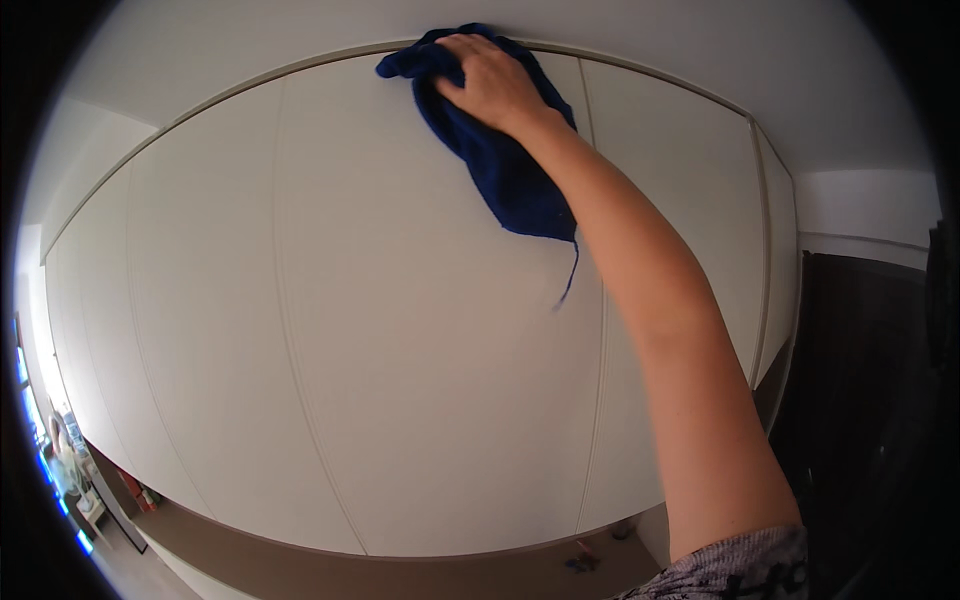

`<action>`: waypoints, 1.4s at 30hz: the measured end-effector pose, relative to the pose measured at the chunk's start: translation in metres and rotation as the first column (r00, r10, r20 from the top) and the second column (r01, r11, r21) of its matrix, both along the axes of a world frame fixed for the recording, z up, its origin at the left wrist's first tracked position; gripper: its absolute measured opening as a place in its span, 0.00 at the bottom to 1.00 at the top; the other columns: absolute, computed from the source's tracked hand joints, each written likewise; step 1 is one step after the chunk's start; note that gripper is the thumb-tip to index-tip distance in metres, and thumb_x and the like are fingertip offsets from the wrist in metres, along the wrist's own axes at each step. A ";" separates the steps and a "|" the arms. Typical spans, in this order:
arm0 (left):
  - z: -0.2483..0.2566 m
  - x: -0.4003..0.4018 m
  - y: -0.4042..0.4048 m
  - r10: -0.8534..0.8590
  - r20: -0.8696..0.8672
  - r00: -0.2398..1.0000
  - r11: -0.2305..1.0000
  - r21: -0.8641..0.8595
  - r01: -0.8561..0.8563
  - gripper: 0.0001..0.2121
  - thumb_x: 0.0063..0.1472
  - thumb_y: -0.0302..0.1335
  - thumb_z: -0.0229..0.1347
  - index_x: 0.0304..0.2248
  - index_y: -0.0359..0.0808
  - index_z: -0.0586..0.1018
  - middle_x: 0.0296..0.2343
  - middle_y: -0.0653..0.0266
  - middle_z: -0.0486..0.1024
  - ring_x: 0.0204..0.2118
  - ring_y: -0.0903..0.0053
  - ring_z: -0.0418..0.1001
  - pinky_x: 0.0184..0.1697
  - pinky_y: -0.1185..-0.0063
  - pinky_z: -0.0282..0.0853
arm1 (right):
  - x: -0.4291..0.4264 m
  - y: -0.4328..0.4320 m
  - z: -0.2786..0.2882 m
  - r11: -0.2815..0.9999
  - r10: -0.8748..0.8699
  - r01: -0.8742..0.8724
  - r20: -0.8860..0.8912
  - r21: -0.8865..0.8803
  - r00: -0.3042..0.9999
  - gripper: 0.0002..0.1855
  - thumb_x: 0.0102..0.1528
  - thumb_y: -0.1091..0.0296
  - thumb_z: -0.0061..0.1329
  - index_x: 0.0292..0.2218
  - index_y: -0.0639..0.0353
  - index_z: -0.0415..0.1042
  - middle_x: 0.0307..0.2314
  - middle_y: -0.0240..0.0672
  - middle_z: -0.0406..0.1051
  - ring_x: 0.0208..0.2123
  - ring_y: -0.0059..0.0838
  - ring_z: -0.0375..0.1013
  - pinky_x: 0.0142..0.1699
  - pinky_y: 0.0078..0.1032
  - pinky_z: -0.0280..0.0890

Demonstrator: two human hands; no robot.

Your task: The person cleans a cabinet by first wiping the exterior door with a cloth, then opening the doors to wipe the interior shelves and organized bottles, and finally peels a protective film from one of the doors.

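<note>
My right hand (pixel 491 82) is raised high and presses a dark blue cloth (pixel 517 187) against the top of a white cabinet door (pixel 427 322). Part of the cloth is bunched under the fingers at the cabinet's upper edge. The rest hangs down below the wrist, with a loose thread trailing from its lowest corner. My thumb is spread to the left over the fabric. My left hand is out of view.
Further white door panels (pixel 202 300) run to either side, under the ceiling (pixel 300 30). Beneath them is a brown open shelf (pixel 420 577) with small items (pixel 583 559) on it. A dark door (pixel 855 360) stands at right; a fan (pixel 69 465) is at far left.
</note>
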State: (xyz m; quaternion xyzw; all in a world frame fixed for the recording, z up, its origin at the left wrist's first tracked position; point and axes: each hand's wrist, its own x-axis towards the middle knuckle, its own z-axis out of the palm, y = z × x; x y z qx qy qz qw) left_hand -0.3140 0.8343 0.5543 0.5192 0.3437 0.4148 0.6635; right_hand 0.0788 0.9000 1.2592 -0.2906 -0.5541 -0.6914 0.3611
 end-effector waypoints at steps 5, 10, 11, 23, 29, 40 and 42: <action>0.010 0.028 0.009 -0.028 -0.044 0.999 1.000 0.007 0.028 0.24 0.50 0.17 0.56 0.49 0.29 0.69 0.34 0.58 0.75 0.33 0.74 0.74 0.35 0.78 0.73 | 0.075 -0.047 0.002 0.998 -0.054 0.052 -0.073 -0.021 0.996 0.29 0.55 0.51 0.50 0.53 0.56 0.66 0.52 0.38 0.66 0.56 0.36 0.64 0.59 0.32 0.61; 0.010 0.059 0.010 -0.043 -0.074 0.996 0.999 0.028 0.045 0.24 0.50 0.17 0.56 0.50 0.28 0.68 0.34 0.57 0.75 0.34 0.74 0.74 0.36 0.78 0.73 | 0.146 -0.091 -0.006 0.998 -0.048 0.054 -0.138 0.041 0.989 0.26 0.55 0.53 0.50 0.51 0.59 0.68 0.50 0.41 0.68 0.53 0.39 0.67 0.58 0.33 0.62; 0.009 0.066 0.009 -0.043 -0.080 0.996 0.998 0.034 0.046 0.24 0.50 0.17 0.56 0.50 0.28 0.68 0.34 0.57 0.75 0.34 0.74 0.74 0.36 0.78 0.73 | 0.167 -0.097 -0.006 0.990 -0.072 0.087 -0.126 0.114 0.989 0.26 0.55 0.54 0.50 0.50 0.60 0.69 0.49 0.44 0.69 0.51 0.41 0.68 0.57 0.33 0.63; 0.006 0.128 -0.017 -0.006 -0.104 0.995 1.000 0.019 0.008 0.25 0.51 0.17 0.56 0.50 0.28 0.67 0.35 0.56 0.74 0.35 0.73 0.74 0.36 0.78 0.73 | 0.365 -0.206 -0.005 0.995 -0.036 0.079 -0.504 0.066 0.863 0.31 0.55 0.49 0.48 0.53 0.64 0.66 0.49 0.50 0.67 0.49 0.49 0.68 0.55 0.36 0.63; -0.008 0.135 -0.030 0.013 -0.097 0.995 1.000 0.024 -0.011 0.25 0.51 0.17 0.56 0.51 0.27 0.66 0.36 0.56 0.74 0.35 0.73 0.74 0.37 0.78 0.73 | 0.403 -0.198 0.016 0.956 -0.025 0.176 -0.533 0.236 0.846 0.30 0.56 0.46 0.45 0.52 0.59 0.68 0.48 0.49 0.68 0.50 0.51 0.67 0.55 0.38 0.62; -0.034 0.118 -0.065 0.105 -0.107 0.989 0.992 -0.058 -0.112 0.36 0.53 0.20 0.57 0.58 0.23 0.53 0.41 0.51 0.70 0.40 0.70 0.71 0.43 0.75 0.71 | 0.323 -0.173 0.003 0.952 0.004 0.120 -0.403 0.282 0.915 0.24 0.53 0.52 0.49 0.44 0.64 0.72 0.46 0.49 0.70 0.46 0.50 0.70 0.51 0.40 0.65; -0.028 0.115 -0.066 0.108 -0.109 0.988 0.992 -0.055 -0.115 0.35 0.53 0.19 0.57 0.58 0.23 0.53 0.41 0.51 0.70 0.40 0.70 0.71 0.42 0.75 0.71 | 0.287 -0.150 -0.001 0.966 0.021 0.075 -0.364 0.246 0.931 0.26 0.52 0.52 0.51 0.45 0.65 0.71 0.47 0.48 0.69 0.49 0.47 0.68 0.54 0.37 0.64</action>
